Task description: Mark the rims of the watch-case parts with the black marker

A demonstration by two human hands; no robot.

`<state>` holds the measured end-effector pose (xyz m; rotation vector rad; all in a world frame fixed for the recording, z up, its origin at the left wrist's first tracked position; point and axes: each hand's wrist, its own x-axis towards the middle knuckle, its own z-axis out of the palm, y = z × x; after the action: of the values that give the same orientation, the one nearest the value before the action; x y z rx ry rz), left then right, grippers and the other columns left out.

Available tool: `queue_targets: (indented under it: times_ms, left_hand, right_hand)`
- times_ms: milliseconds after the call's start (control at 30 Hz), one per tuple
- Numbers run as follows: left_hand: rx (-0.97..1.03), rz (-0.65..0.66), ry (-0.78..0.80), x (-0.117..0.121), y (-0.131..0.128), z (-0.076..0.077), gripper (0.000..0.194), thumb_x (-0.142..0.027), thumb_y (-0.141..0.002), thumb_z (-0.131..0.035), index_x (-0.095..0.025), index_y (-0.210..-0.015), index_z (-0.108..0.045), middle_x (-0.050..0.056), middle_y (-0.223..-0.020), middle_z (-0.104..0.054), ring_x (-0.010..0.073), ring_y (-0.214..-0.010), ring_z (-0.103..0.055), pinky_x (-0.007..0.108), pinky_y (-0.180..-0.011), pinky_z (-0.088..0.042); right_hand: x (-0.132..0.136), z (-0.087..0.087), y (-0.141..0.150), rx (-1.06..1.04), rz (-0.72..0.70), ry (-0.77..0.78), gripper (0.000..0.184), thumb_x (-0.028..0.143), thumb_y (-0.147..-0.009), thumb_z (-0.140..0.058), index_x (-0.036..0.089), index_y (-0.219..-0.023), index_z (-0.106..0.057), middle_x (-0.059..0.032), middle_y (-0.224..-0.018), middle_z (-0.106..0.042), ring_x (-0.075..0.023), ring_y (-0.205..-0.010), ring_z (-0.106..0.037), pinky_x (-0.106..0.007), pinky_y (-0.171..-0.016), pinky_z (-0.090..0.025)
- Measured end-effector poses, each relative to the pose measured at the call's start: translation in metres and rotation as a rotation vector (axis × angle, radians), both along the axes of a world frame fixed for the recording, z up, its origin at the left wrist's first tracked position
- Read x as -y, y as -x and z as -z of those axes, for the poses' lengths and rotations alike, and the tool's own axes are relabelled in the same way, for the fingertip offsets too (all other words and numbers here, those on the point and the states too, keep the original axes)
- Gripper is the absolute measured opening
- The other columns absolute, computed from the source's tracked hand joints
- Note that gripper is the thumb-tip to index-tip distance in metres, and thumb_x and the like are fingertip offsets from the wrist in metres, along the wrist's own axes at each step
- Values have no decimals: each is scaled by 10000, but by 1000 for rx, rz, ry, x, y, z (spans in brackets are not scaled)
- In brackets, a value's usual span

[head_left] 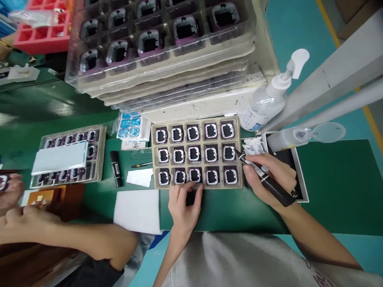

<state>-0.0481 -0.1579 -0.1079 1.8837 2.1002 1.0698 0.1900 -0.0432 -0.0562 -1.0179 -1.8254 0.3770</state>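
A beige tray holding several small square black parts with white and purple rims lies on the green mat in front of me. My right hand grips a black marker, its tip touching the part at the right end of the middle row. My left hand rests on the mat at the tray's front edge, fingertips on the rim below the bottom row, holding nothing.
A tall stack of clear trays stands behind. Two pump bottles sit at the right. A second tray, a capped marker and white sheets lie to the left. Another person's arm reaches across at lower left.
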Motion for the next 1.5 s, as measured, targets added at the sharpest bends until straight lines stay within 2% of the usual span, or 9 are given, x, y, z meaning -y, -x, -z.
queue_targets:
  times_ms: [233, 400, 733, 867, 1033, 1133, 1300, 1400, 1500]
  left_hand:
    - [27, 58, 116, 26, 4, 5, 143, -162, -979, -711, -218, -1105, -673, 33, -969, -697, 182, -896, -661, 314, -831, -526]
    - [43, -51, 200, 25, 4, 9, 153, -192, -1018, -665, -210, -1170, -663, 1, -880, -648, 153, -788, -628, 277, -753, -497]
    - [-61, -49, 231, 19, 11, 12, 183, -284, -1045, -619, -203, -1181, -709, 1, -788, -600, 182, -745, -599, 296, -732, -460]
    - [-97, -23, 185, 23, 19, 18, 196, -309, -1043, -639, -195, -1182, -716, 14, -827, -654, 184, -754, -627, 294, -731, -466]
    - [-146, 6, -38, 20, 19, 20, 211, -295, -1010, -702, -193, -1189, -747, 36, -924, -749, 165, -735, -672, 280, -721, -477]
    - [-168, -36, -171, 16, 13, 17, 189, -288, -982, -744, -205, -1149, -774, 18, -868, -756, 161, -726, -691, 268, -714, -485]
    - [-109, -94, -210, 14, 2, 18, 170, -349, -1002, -707, -214, -1079, -777, 18, -879, -772, 161, -724, -710, 264, -702, -509]
    - [2, -256, -161, 15, -6, 18, 265, -458, -996, -691, -226, -1100, -767, 9, -835, -773, 165, -696, -724, 256, -658, -520]
    - [104, -469, -42, 17, -13, 16, 461, -589, -969, -674, -241, -1268, -723, -6, -783, -774, 172, -657, -737, 228, -549, -479]
  right_hand:
    - [-1, 0, 2, -26, -19, -6, 273, 116, -932, -753, 229, -1176, -702, 6, -838, -703, -131, -641, -634, -279, -599, -525]
    - [0, 0, 2, -20, -11, -6, 276, 112, -931, -759, 222, -1177, -701, -5, -866, -708, -136, -685, -650, -276, -616, -527]
    - [-1, 6, 2, -61, -60, -40, 298, 84, -923, -752, 199, -1193, -695, -17, -893, -728, -143, -741, -679, -283, -703, -576]
    - [1, 5, 4, -69, -65, -9, 254, 119, -952, -720, 203, -1188, -680, -32, -952, -752, -153, -793, -710, -297, -762, -595]
    - [2, 7, 5, -126, -63, -1, 210, 162, -977, -671, 206, -1182, -664, -34, -940, -740, -152, -777, -695, -296, -737, -583]
    - [3, 10, 4, -116, -49, -22, 187, 166, -987, -652, 210, -1169, -658, -27, -905, -725, -149, -753, -682, -287, -704, -565]
    - [6, 14, 3, -150, -50, -43, 239, 138, -978, -662, 213, -1204, -649, -33, -924, -712, -159, -770, -676, -301, -710, -547]
    - [7, 13, 2, -157, -55, -37, 261, 101, -970, -663, 214, -1205, -656, -29, -931, -705, -159, -794, -681, -300, -730, -545]
    - [8, 12, 1, -154, -59, -28, 248, 91, -974, -655, 216, -1189, -656, -23, -928, -703, -156, -800, -685, -291, -740, -552]
